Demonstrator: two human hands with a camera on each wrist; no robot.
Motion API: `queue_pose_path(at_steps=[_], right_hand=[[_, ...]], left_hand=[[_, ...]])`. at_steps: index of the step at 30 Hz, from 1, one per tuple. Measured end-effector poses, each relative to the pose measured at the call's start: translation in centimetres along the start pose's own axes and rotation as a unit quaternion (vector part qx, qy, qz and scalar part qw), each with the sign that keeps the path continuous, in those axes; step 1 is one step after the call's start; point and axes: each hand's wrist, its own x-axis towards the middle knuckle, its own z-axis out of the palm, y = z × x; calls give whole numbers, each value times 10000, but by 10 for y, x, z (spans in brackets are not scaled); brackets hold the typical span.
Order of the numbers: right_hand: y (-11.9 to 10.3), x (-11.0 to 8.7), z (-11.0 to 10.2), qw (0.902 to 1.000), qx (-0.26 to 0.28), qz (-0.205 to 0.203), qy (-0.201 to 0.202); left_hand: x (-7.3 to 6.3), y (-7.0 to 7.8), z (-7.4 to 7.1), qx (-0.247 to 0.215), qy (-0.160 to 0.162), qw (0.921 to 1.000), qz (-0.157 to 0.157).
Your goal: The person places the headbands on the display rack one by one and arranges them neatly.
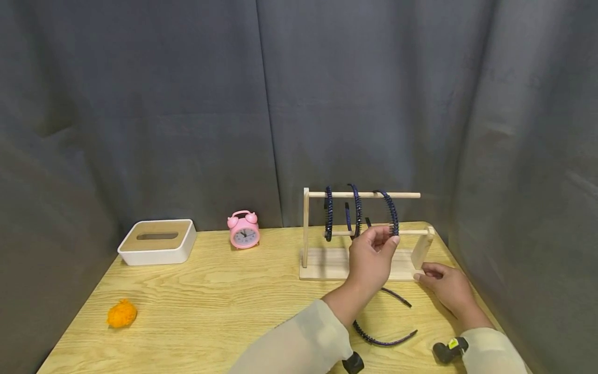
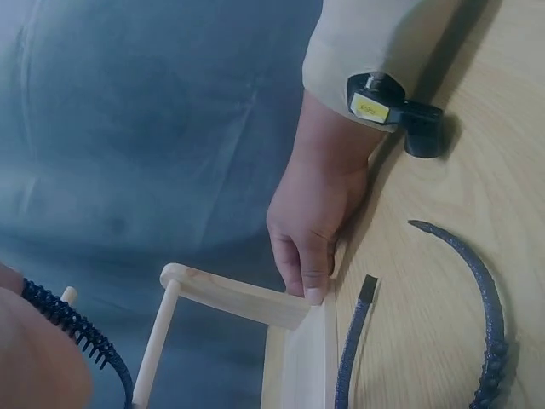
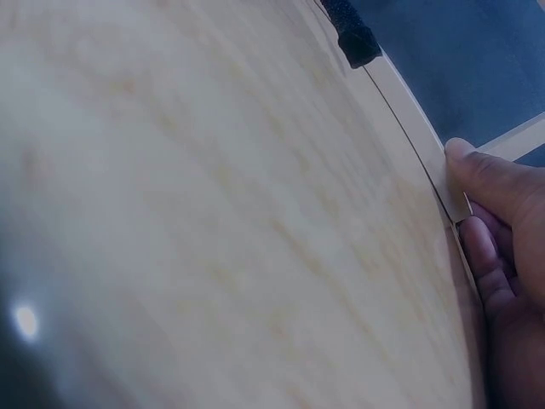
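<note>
A wooden rack [image 1: 364, 195] with two rods holds several dark blue headbands. My left hand [image 1: 371, 257] pinches the rightmost headband [image 1: 391, 210], which arches over the top rod; in the left wrist view its comb teeth show beside the blurred hand [image 2: 38, 358]. Farther left on the rods hang a second headband [image 1: 357, 208] and a third headband [image 1: 329, 215]. My right hand [image 1: 446, 285] grips the right front corner of the rack's base [image 1: 322, 267]. Thumb and fingers meet around that corner in the right wrist view.
Two dark headbands lie on the table before the rack, one headband [image 1: 383, 343] nearer me and another headband [image 1: 397, 297] partly hidden by my left arm. A pink alarm clock [image 1: 244, 234], a white tissue box [image 1: 159, 254] and an orange pompom [image 1: 122, 314] are leftward.
</note>
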Motion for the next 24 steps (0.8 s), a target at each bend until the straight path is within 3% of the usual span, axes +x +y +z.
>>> queue_pose_path(at_steps=[24], right_hand=[[2,3,1,9999,-21,96,28]], left_hand=[[-4,-6,4,163,104,9998,-77]])
